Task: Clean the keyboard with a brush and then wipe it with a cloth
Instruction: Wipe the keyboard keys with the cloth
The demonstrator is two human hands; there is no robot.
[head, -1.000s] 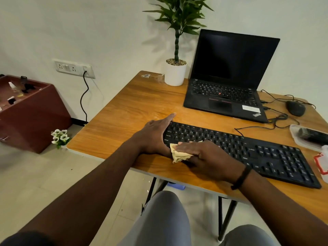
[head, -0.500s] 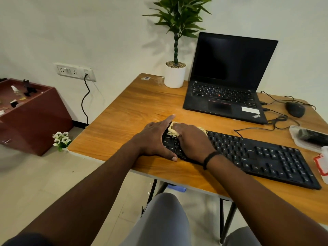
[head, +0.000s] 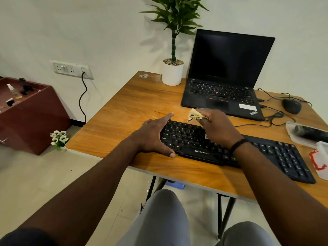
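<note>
A black keyboard (head: 276, 153) lies across the front of the wooden table (head: 134, 107). My left hand (head: 152, 137) rests flat against its left end, index finger along the far corner and thumb at the near edge. My right hand (head: 218, 128) is above the keyboard's far edge and grips a crumpled beige cloth (head: 194, 115), which sticks out from my fingers toward the laptop. A dark brush (head: 310, 133) lies in a clear tray at the right edge.
An open black laptop (head: 225, 96) stands behind the keyboard, with a potted plant (head: 173, 71) to its left. A mouse (head: 292, 106) and loose cables (head: 271, 119) lie at the right. A clear container with a red clip (head: 319, 160) sits at the right edge.
My right hand has carried the cloth from the keyboard's near left edge across the keys to just past its far edge. My left hand has stayed at the left end.
</note>
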